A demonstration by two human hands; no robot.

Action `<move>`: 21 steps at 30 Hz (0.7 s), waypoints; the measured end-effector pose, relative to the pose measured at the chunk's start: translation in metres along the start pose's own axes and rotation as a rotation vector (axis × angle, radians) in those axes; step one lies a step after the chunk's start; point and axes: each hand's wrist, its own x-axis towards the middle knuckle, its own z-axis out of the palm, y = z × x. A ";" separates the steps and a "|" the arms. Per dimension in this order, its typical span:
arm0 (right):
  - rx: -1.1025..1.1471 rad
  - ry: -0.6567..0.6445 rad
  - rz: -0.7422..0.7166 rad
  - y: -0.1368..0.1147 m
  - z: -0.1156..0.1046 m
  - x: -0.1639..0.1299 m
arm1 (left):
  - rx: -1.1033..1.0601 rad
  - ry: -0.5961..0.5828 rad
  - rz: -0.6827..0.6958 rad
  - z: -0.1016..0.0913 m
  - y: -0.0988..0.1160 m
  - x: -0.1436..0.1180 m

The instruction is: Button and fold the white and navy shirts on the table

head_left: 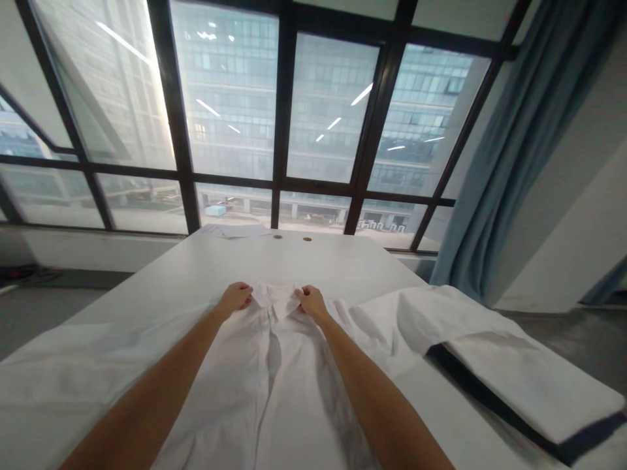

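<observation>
A white collared shirt [296, 365] lies front side up on a white table [235, 261], its collar toward the window and its sleeves spread to both sides. My left hand [236, 297] pinches the left side of the collar. The collar's right side is pinched between the thumb and fingers of my right hand [311, 302]. Down the middle runs the front opening, with loose wrinkles around it. The right sleeve is rumpled, and its far end is hard to tell from the other white cloth there.
At the right edge sits a folded white item with a dark border [529, 385]. White sheets [238, 231] lie at the table's far left corner, near two round holes. Beyond stand dark-framed windows [323, 111] and a blue curtain [499, 156].
</observation>
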 end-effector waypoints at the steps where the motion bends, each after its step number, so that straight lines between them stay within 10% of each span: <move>1: 0.137 -0.034 0.027 0.002 -0.004 -0.002 | -0.106 -0.009 0.011 -0.003 -0.001 -0.007; 7: 0.636 -0.256 0.076 0.003 -0.028 -0.028 | -0.921 -0.187 0.055 -0.015 0.001 -0.055; 21: 0.834 -0.267 0.062 0.010 -0.041 -0.058 | -0.922 -0.188 0.126 0.000 -0.004 -0.090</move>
